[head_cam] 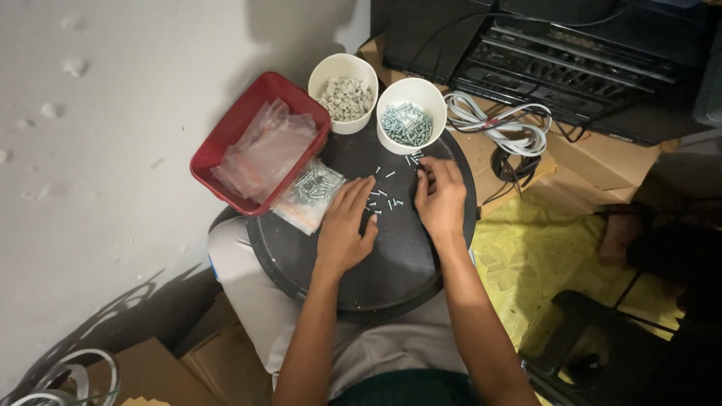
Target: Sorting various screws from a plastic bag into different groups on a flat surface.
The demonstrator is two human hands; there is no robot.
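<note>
Neither grip pinches anything: the left hand [344,225] lies flat, fingers spread, and the right hand [441,197] curls loosely, both touching loose screws [382,197] scattered on the round black tray [391,271], near a white cup of screws [411,114].

Round tray [391,278]: matt black, smooth, looks plastic or painted metal, cannot tell which. Loose screws [380,197] at tray centre: bright metal, shiny. Cup [411,114] at 12 o'clock: white, smooth, matt, same metal screws inside. Cup [343,92] at 11 o'clock: white, matt, holds dull grey plastic-looking plugs. Bin [259,98] at 10 o'clock: red glossy plastic, holds clear crinkled plastic bags [265,150]. Bag of screws [312,192] at 9 o'clock: clear glossy film. Wall [90,150] at 9 o'clock: rough, matt.
</note>
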